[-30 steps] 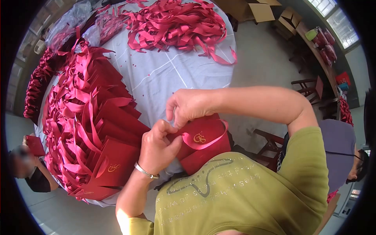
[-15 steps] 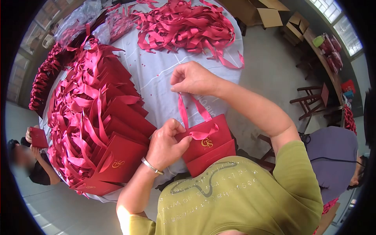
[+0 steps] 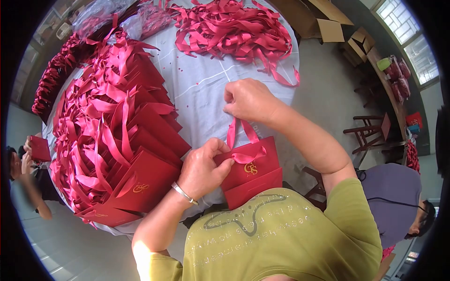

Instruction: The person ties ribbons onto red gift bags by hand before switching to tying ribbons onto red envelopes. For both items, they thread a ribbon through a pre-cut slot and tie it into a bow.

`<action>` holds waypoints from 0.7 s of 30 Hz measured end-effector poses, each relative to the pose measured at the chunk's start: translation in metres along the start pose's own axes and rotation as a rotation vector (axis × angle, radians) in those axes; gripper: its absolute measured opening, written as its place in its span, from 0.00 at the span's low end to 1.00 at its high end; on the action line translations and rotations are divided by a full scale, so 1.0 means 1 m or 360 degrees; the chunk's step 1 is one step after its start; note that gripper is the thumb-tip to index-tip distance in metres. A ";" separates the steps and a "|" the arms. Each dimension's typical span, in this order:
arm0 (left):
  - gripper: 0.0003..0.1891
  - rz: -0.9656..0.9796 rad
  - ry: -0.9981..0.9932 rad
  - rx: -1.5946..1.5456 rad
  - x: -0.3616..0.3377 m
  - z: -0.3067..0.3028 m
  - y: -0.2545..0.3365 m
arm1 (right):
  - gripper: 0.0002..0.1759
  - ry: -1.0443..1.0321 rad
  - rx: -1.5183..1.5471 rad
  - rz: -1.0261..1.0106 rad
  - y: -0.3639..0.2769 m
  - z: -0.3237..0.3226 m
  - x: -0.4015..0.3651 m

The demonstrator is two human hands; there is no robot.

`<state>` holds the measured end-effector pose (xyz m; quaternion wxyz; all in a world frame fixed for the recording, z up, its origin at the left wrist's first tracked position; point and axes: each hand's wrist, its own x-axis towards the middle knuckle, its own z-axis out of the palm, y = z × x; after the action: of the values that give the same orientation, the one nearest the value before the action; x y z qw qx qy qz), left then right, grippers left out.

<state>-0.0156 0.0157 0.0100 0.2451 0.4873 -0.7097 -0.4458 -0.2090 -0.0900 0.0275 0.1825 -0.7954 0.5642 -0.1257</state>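
A small red paper gift bag (image 3: 251, 185) with a gold logo lies tilted in front of my chest. My left hand (image 3: 199, 166) is closed on its upper left edge, thumb and finger pinching beside the knot of a pink ribbon (image 3: 253, 152). Above the bag rises a ribbon handle (image 3: 251, 131), and its top goes behind the fingers of my right hand (image 3: 253, 100). That hand is closed, fingertips together; the exact grip on the handle is hidden.
Rows of red bags with ribbons (image 3: 110, 126) fill the table's left side. A heap of loose ribbons (image 3: 234, 30) lies at the back, near plastic wrapping (image 3: 101, 18). A co-worker at left holds a red bag (image 3: 40, 149); another person (image 3: 393, 201) sits at right. Stools (image 3: 368, 133) and cartons (image 3: 361, 44) stand beyond.
My right hand has moved right and down, nearer the bag, and the handle loop shows shorter. My left hand keeps its pinch. The view has shifted slightly; the co-worker at left has changed posture.
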 end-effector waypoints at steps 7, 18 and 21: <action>0.12 0.0200 0.0080 0.0049 -0.002 0.003 -0.004 | 0.10 -0.0144 0.0013 0.0003 -0.002 -0.005 0.005; 0.14 0.0138 0.0004 0.0130 -0.004 0.000 0.003 | 0.15 -0.0239 0.0681 0.0106 0.002 -0.013 -0.001; 0.13 0.0260 0.0081 0.0186 -0.005 0.000 0.002 | 0.16 -0.0185 0.0793 -0.0018 0.004 -0.016 -0.008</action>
<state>-0.0147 0.0204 0.0122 0.2698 0.4525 -0.7654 -0.3696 -0.2217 -0.0856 0.0403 0.4044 -0.7349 0.4997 -0.2159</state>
